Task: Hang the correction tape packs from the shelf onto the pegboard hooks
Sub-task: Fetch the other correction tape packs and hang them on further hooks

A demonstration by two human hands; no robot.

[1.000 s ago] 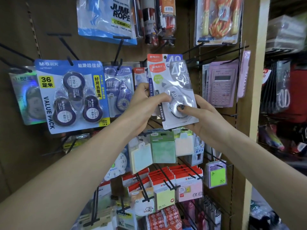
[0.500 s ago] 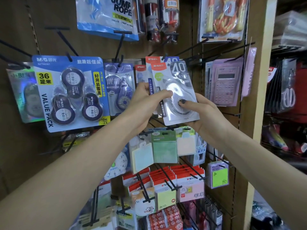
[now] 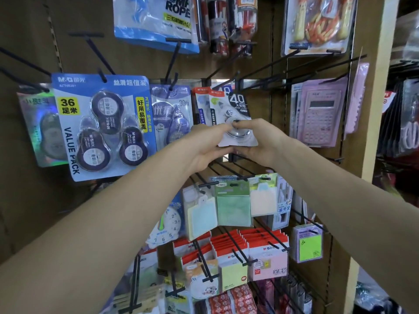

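Both hands grip one correction tape pack [image 3: 235, 123] from either side at its lower half, the left hand [image 3: 204, 146] with fingers curled round the left edge and the right hand [image 3: 256, 143] pinching the round blister on its front. Above the grip, the pack's top with a large "40" sits up against a black pegboard hook [image 3: 229, 81], and it looks threaded on or very nearly so, though the hang hole itself cannot be made out. Just behind and to the left of the held pack hang similar packs [image 3: 201, 105], so some stock appears to be up. Further left of the grip hangs a blue value pack [image 3: 102, 125] of three tapes, and to the right a pink calculator [image 3: 317, 116]. Below the hands are sticky note pads [image 3: 231, 205]. The shelf is out of view, so how many packs remain cannot be told.
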